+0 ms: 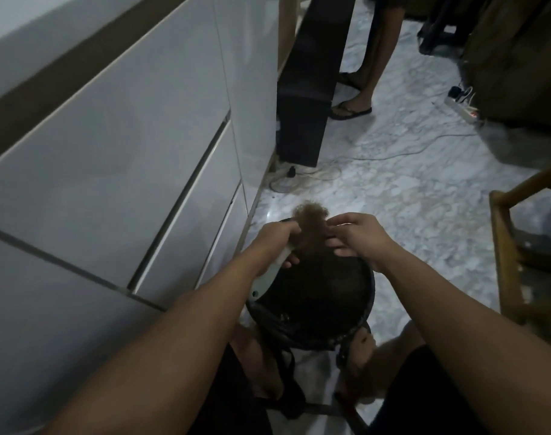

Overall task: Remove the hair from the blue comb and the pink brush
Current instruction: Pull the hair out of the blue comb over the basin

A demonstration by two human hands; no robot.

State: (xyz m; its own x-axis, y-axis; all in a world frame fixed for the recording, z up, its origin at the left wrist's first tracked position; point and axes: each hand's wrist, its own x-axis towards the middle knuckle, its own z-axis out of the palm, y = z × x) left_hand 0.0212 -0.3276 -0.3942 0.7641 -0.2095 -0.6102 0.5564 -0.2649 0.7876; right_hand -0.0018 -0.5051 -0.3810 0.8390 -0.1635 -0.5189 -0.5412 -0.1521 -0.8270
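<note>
My left hand (274,243) grips a pale comb or brush by its handle (266,281); its colour is hard to tell in the dim light. A tuft of brown hair (310,221) stands up from its head, between my two hands. My right hand (356,235) pinches at that hair with thumb and fingertips. Both hands hover over a black bin (365,306) lined with a dark bag. The teeth are hidden by the hair and my fingers.
White drawer fronts (126,183) fill the left side. A black panel (302,102) leans ahead. A person's sandalled feet (351,109) stand on the marble floor (409,199). A power strip (462,108) with cables lies at the right, and a wooden frame (503,262) stands nearer.
</note>
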